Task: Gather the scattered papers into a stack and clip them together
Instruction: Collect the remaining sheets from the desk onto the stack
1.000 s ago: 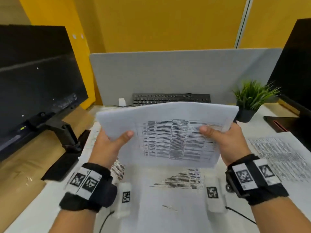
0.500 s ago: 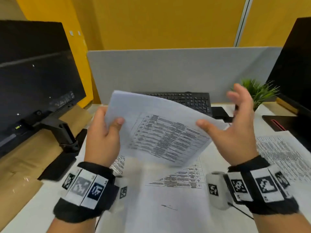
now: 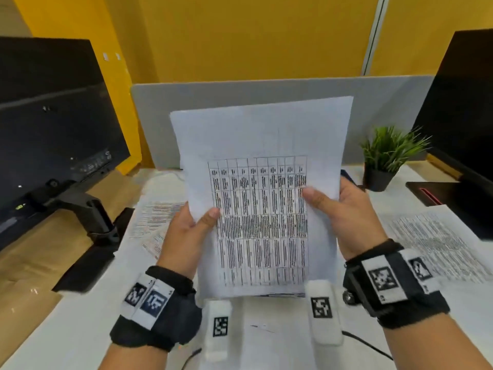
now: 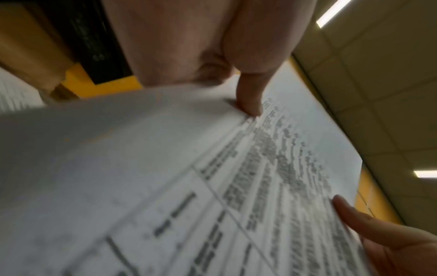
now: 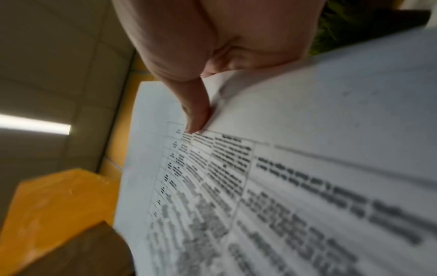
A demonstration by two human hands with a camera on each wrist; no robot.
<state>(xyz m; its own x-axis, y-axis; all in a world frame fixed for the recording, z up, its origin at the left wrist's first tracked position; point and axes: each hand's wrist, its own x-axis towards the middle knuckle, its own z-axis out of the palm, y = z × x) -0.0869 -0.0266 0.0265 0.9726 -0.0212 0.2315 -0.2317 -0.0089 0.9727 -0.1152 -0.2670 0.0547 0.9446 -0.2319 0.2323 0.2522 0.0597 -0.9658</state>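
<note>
A person holds a sheaf of printed papers (image 3: 262,198) upright above a white counter (image 3: 66,324), left hand (image 3: 184,233) and right hand (image 3: 346,217) each pinching a side edge, thumb in front and fingers behind; more printed sheets (image 3: 437,236) lie scattered on the counter, flanked by two dark monitors (image 3: 53,129), a potted plant (image 3: 386,156), a grey divider (image 3: 240,94) and yellow walls (image 3: 240,36)

left wrist: black band (image 3: 157,323), white coded tags | right wrist: black band (image 3: 397,289), white coded tags, black cable (image 3: 368,345)
</note>
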